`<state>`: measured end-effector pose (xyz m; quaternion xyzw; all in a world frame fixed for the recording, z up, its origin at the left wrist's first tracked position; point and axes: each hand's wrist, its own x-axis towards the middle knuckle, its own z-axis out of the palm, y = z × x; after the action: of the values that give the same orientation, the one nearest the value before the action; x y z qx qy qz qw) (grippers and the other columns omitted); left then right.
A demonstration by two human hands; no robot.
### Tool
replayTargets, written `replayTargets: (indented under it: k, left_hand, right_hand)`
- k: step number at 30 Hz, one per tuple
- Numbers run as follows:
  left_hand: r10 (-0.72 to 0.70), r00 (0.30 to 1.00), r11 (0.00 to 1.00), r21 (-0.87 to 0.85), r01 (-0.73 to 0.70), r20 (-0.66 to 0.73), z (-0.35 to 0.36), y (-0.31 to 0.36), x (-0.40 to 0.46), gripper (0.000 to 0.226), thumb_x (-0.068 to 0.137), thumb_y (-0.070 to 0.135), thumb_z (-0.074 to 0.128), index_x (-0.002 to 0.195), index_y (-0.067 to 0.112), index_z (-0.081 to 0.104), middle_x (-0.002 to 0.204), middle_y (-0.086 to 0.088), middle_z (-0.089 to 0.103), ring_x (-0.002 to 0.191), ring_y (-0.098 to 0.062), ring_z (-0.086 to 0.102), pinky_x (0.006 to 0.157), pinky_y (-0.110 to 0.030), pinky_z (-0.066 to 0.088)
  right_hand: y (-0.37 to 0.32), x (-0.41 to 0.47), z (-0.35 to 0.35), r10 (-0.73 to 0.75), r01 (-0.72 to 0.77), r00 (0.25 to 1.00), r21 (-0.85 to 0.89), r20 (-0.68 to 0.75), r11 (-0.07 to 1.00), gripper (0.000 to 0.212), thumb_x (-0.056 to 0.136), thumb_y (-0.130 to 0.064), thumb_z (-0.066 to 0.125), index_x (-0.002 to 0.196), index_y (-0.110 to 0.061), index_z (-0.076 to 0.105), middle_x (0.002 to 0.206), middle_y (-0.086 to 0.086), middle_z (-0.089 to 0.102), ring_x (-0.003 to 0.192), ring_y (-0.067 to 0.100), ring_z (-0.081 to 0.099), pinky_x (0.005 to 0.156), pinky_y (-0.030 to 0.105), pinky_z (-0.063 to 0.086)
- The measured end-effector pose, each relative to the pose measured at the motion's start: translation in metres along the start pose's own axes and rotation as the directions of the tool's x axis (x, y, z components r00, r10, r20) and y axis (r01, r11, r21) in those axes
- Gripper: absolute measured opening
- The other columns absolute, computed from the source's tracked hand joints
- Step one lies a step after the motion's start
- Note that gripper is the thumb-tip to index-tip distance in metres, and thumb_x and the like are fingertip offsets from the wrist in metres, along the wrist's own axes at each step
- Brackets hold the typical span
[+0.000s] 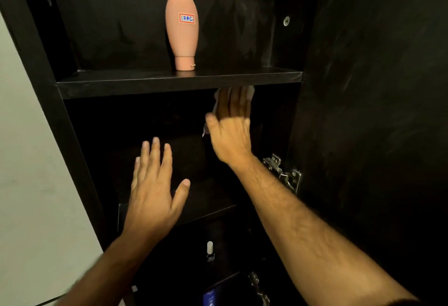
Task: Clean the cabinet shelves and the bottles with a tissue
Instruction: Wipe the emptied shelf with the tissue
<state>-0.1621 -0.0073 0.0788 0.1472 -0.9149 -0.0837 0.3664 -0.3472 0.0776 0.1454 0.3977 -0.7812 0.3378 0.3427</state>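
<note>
Metal hinge (282, 172) by the open door (375, 87) — pale wall (29, 160) left.

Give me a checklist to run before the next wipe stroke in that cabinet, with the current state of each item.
1. Tissue under the right hand: ok, white edges show around the flat fingers.
2. Wiping contact in the compartment below the upper shelf: cannot tell which surface the tissue presses on, too dark.
3. Left hand free: ok, fingers spread, holding nothing.
4. Pink bottle steady: ok, upright on its cap on the upper shelf, apart from both hands.
5. Door hinge away from the right forearm: ok, close beside it but not touching.
6. Lower compartments visible: not ok, mostly dark.
</note>
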Motion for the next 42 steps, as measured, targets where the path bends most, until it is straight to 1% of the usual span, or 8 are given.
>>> replayTargets:
  k: [4, 10, 15, 19, 23, 26, 34, 42]
  left_hand:
    - [-0.033, 0.999, 0.999, 0.02, 0.033, -0.024, -0.004, -0.004, -0.004, 0.077, 0.091, 0.054, 0.028, 0.151, 0.015, 0.0, 0.16, -0.001, -0.008, 0.148, -0.013, -0.016, 0.117, -0.025, -0.013]
    - [-0.054, 0.998, 0.998, 0.015, 0.054, -0.031, -0.002, 0.004, -0.008, 0.077, 0.09, 0.053, 0.027, 0.153, 0.014, 0.002, 0.161, -0.001, -0.009, 0.147, -0.011, -0.017, 0.118, -0.028, -0.011]
    - [-0.073, 0.997, 0.997, 0.008, 0.073, -0.029, 0.0, 0.008, -0.006, 0.077, 0.089, 0.053, 0.025, 0.151, 0.016, -0.002, 0.161, -0.001, -0.009, 0.147, -0.011, -0.017, 0.121, -0.038, -0.002]
    - [-0.092, 0.995, 0.996, 0.0, 0.092, -0.038, 0.001, 0.008, -0.008, 0.078, 0.089, 0.053, 0.026, 0.152, 0.014, 0.001, 0.161, 0.0, -0.007, 0.147, -0.011, -0.016, 0.121, -0.036, -0.003]
    - [-0.107, 0.993, 0.994, -0.015, 0.106, -0.041, 0.004, 0.012, -0.008, 0.077, 0.088, 0.053, 0.025, 0.152, 0.016, 0.001, 0.16, 0.001, -0.008, 0.147, -0.01, -0.017, 0.12, -0.035, -0.004]
    - [-0.1, 0.994, 0.995, -0.013, 0.099, -0.04, 0.005, 0.017, -0.006, 0.077, 0.089, 0.052, 0.025, 0.153, 0.015, 0.002, 0.161, -0.001, -0.007, 0.147, -0.011, -0.017, 0.121, -0.037, -0.003]
    - [-0.109, 0.993, 0.994, -0.025, 0.108, -0.054, 0.002, 0.025, -0.003, 0.077, 0.089, 0.051, 0.026, 0.153, 0.016, 0.001, 0.161, 0.001, -0.008, 0.147, -0.01, -0.018, 0.12, -0.034, -0.005]
    - [-0.132, 0.989, 0.991, 0.011, 0.133, -0.061, -0.002, 0.019, -0.006, 0.076, 0.092, 0.043, 0.036, 0.153, 0.014, 0.002, 0.159, 0.003, -0.01, 0.147, -0.009, -0.018, 0.12, -0.034, -0.005]
  right_hand:
    - [0.012, -0.054, 0.013, -0.021, 0.046, 0.983, -0.129, 0.184, 0.991, 0.077, 0.09, -0.061, 0.035, 0.15, -0.015, 0.023, 0.161, 0.013, 0.007, 0.149, 0.028, -0.005, 0.121, 0.048, 0.01]
    - [0.011, -0.046, 0.018, 0.443, -0.449, 0.889, 0.037, 0.115, 0.893, 0.087, 0.092, -0.065, 0.028, 0.148, 0.001, 0.019, 0.159, 0.021, 0.009, 0.149, 0.031, -0.011, 0.122, 0.048, 0.007]
    - [-0.009, -0.011, 0.01, 0.08, -0.079, 0.995, 0.028, -0.056, 0.997, 0.07, 0.092, -0.045, 0.04, 0.149, -0.008, 0.026, 0.16, 0.022, 0.003, 0.149, 0.034, -0.009, 0.122, 0.049, 0.004]
    - [0.005, -0.055, 0.016, -0.213, 0.222, 0.961, -0.034, 0.173, 0.974, 0.066, 0.097, -0.036, 0.035, 0.155, -0.014, 0.013, 0.163, 0.01, -0.002, 0.15, 0.023, -0.012, 0.122, 0.046, 0.005]
    - [0.026, -0.073, 0.016, 0.12, -0.123, 0.988, 0.021, 0.097, 0.992, 0.053, 0.092, -0.033, 0.041, 0.14, -0.011, 0.034, 0.157, 0.011, 0.02, 0.148, 0.027, 0.009, 0.118, 0.048, 0.025]
    - [0.024, -0.036, 0.002, 0.287, -0.286, 0.958, 0.16, 0.016, 0.945, 0.06, 0.094, -0.034, 0.041, 0.145, -0.005, 0.029, 0.158, 0.016, 0.018, 0.149, 0.03, 0.004, 0.12, 0.048, 0.02]
    - [-0.015, 0.023, 0.002, 0.227, -0.202, 0.931, 0.116, -0.287, 0.973, 0.065, 0.084, -0.026, 0.046, 0.134, 0.016, 0.043, 0.141, 0.042, 0.034, 0.138, 0.056, 0.024, 0.112, 0.064, 0.023]
    - [0.0, -0.027, 0.007, -0.276, 0.274, 0.96, 0.038, 0.058, 0.961, 0.055, 0.092, -0.016, 0.051, 0.145, -0.01, 0.039, 0.16, 0.015, 0.017, 0.15, 0.029, 0.001, 0.122, 0.047, 0.011]
